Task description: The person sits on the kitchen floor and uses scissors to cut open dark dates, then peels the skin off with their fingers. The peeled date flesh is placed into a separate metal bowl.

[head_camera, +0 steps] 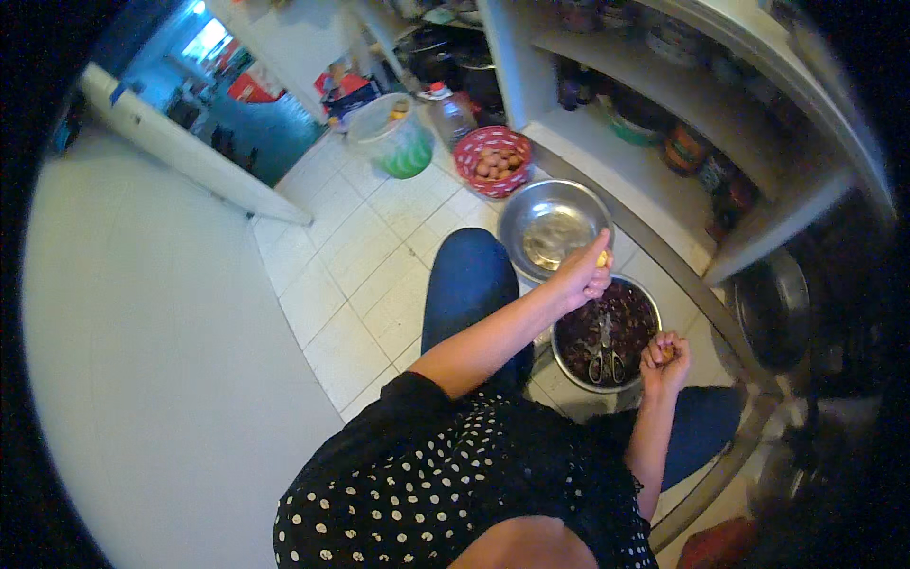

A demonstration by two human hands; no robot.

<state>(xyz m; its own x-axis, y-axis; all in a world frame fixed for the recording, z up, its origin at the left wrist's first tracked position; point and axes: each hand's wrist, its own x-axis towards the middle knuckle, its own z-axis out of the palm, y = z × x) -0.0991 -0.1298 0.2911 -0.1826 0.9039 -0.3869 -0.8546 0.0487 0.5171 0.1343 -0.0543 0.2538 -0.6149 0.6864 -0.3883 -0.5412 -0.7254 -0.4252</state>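
Observation:
My left hand (pixel 586 274) is closed around a small yellow-orange piece (pixel 603 259), over the gap between two metal bowls. Beside the lower bowl's right rim, my right hand (pixel 665 355) is closed on a small orange-brown piece (pixel 668 353); whether it is fruit or peel cannot be told. The lower metal bowl (pixel 561 361) holds dark, wet-looking pieces, and scissors (pixel 606 364) lie on top of them. The upper metal basin (pixel 519 245) is wide and shiny, with what looks like a little liquid at its bottom. A red patterned basket (pixel 469 181) holds several round brownish things.
A green and clear plastic bucket (pixel 409 153) and a large plastic bottle (pixel 449 121) stand on the tiles beyond the basket. An open cabinet (pixel 583 135) with jars and bowls runs along the right. At left are a pale wall (pixel 163 341) and a doorway.

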